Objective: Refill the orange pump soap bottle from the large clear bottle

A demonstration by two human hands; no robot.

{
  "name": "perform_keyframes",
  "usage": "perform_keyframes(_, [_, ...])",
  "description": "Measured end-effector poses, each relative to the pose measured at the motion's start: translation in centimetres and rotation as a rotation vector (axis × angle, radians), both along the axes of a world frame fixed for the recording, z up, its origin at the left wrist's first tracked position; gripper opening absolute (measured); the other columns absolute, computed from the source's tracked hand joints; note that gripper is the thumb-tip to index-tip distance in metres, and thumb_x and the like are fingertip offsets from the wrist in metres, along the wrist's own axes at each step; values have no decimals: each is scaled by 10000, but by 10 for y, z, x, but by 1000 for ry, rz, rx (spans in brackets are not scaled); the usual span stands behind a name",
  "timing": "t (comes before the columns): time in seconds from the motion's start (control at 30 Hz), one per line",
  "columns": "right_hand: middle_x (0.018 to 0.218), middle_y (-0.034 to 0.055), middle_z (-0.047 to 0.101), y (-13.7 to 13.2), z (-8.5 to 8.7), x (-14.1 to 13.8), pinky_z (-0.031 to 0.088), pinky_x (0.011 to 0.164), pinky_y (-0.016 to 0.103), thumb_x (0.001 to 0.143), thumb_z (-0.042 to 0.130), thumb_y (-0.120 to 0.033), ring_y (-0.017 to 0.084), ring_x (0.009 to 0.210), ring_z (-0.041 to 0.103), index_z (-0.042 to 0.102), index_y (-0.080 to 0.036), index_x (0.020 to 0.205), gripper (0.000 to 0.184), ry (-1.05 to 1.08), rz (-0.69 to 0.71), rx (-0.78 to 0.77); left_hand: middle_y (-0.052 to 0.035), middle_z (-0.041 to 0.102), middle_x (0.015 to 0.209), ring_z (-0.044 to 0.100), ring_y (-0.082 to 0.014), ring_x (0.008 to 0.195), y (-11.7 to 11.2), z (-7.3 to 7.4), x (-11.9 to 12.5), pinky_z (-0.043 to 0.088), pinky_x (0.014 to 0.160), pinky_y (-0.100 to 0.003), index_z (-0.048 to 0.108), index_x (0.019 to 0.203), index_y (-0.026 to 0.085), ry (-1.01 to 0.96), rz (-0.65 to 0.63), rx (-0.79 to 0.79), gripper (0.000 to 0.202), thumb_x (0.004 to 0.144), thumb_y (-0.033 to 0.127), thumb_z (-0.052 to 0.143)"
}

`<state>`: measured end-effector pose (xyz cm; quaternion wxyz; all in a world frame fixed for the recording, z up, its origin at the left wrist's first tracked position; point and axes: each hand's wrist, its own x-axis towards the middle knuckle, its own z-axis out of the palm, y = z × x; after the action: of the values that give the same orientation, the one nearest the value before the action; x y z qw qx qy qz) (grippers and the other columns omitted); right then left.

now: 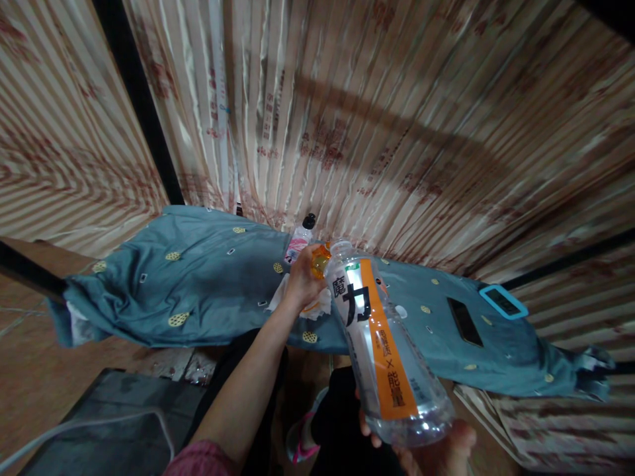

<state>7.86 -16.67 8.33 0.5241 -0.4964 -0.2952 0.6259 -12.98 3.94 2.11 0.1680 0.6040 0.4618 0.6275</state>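
Steadily, my right hand grips the bottle at its base, my left hand pinches the cap at its mouth; I'd turn only the cap.

One camera rides on the person's head, facing forward and steeply down at the bench. It is near: left hand, right hand and bottle loom large in front of the bench; a curtain stands behind it. The wide lens bends lines.
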Motion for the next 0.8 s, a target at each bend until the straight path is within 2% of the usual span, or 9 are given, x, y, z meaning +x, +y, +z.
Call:
perform_keyframes(0.2, [821,116,805,-1,4,-3,546,484,330,355,728,-933,272,574,719,721,-248,1113,1022,-33,-5,-35,-54,698,1110,690,-254,1026,0,3,1,559,905,-414,566,1154,247,-10,25,-38,571,637,176,797])
perform_keyframes(0.33, [870,143,812,-1,0,0,558,502,336,358,714,-944,283,603,735,725,-237,1111,1033,-30,12,-41,-60,705,1091,690,-250,1008,0,4,1,558,887,-402,571,1132,237,-10,22,-37,519,664,230,795])
perform_keyframes(0.47, [903,146,811,0,-5,6,567,513,364,355,701,-954,300,625,737,709,-242,1160,1075,-3,27,-41,-93,704,1114,685,-270,1033,-2,7,1,550,904,-420,562,1158,189,9,16,-71,544,664,228,786])
perform_keyframes(0.63, [898,158,807,0,-5,6,568,518,389,388,717,-938,317,621,736,704,-229,1188,1069,-11,32,-17,-88,699,1120,685,-259,1033,-4,11,0,544,915,-402,554,1156,183,19,11,-70,550,656,212,781])
perform_keyframes(0.8, [918,155,811,-2,-3,3,567,522,350,396,707,-940,293,626,742,757,-240,1029,945,9,24,-15,-89,698,1126,686,-259,1037,-7,15,0,542,924,-406,552,1153,193,16,12,-91,533,672,230,778])
